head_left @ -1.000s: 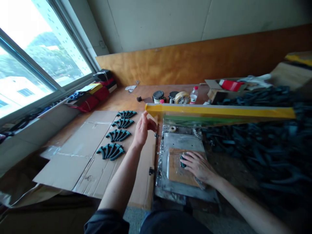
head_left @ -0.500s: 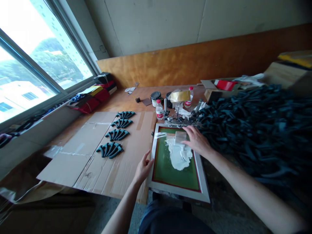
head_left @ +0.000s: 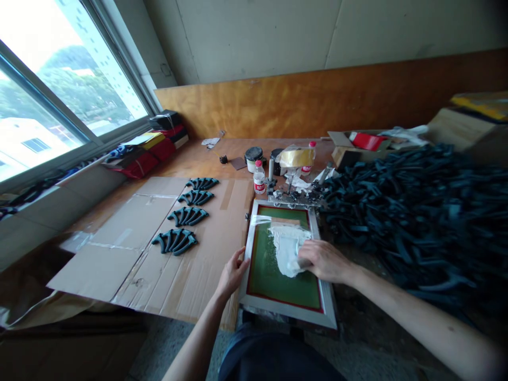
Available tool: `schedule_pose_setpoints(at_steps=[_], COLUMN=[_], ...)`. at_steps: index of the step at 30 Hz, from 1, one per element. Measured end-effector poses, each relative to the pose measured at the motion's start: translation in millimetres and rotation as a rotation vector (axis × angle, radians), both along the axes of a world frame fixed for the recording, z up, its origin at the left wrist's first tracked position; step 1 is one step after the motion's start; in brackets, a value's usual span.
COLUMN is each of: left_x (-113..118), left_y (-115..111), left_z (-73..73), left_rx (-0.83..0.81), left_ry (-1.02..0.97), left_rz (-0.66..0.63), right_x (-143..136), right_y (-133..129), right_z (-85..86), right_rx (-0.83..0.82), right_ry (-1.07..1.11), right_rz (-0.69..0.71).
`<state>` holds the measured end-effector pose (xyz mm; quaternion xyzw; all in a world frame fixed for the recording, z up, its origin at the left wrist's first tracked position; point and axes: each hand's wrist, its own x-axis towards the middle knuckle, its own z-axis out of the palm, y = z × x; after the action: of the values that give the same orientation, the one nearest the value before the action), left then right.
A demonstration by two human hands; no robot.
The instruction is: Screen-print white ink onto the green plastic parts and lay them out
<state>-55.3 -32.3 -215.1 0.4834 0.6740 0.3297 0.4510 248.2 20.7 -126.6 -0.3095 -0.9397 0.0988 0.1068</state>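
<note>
A silk screen frame (head_left: 327, 296) with green mesh lies before me, and a patch of white ink (head_left: 288, 256) is spread over its upper middle. My left hand (head_left: 232, 272) grips the left rail of the frame, thumb and fingers at its edge. Over the right side of the ink, my right hand (head_left: 323, 260) is closed on a flat pale scraper, mostly hidden by the fingers. A brown strip (head_left: 286, 221) crosses the mesh above the ink. Metal hinge clamps (head_left: 296, 198) stand at the frame's far end.
Left, several groups of dark curved handles (head_left: 174, 242) lie on flattened cardboard (head_left: 119, 233). A large heap of dark parts (head_left: 397, 211) crowds the right. Behind the frame stand a bottle (head_left: 259, 180), a lidded tub (head_left: 254, 159) and a tape roll (head_left: 296, 157).
My right hand has come down toward me from the far end of the mesh to the ink, its fingers closing. The scraper has moved with it. My left hand stays at the frame.
</note>
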Motion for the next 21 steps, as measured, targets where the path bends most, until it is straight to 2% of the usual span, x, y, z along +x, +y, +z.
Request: schedule_pose_setpoints(at_steps=[3,5,7,9,11,14,17,19,21], left_x=[0,1,2,2,1,0,0,4,10], left_y=[0,0,0,-1,-1,-1,4,13,30], left_z=[0.9,2.3,4.6,9.2,18.7,47.2,91.1,123.0,152.4], left_rx=[0.003,0.002,-0.006,-0.021,-0.03,-0.041,0.001,0.101,0.256], left_ry=[-0.046,-0.077,-0.102,-0.119,-0.147,-0.247,-0.354,-0.38,-0.413], left_rz=[0.01,0.022,0.032,0.036,0.034,0.027,0.05,0.09,0.123], right_x=[-7,-6,-2,-3,-9,-16,1,26,48], right_y=[-7,-20,-26,-20,1,43,75,82,76], right_z=[-13.5,-24.7,-28.0,-19.9,-2.8,29.0,51.5,52.0,37.6], right_rx=[0.16,0.259,0.252,0.156,0.08,0.111,0.17,0.159,0.106], right_ry=[0.115,0.168,0.174,0.14,0.113,0.098,0.141,0.248,0.297], right_rz=[-0.107,-0.047,0.025,0.011,-0.089,-0.298,-0.478,-0.616,-0.738])
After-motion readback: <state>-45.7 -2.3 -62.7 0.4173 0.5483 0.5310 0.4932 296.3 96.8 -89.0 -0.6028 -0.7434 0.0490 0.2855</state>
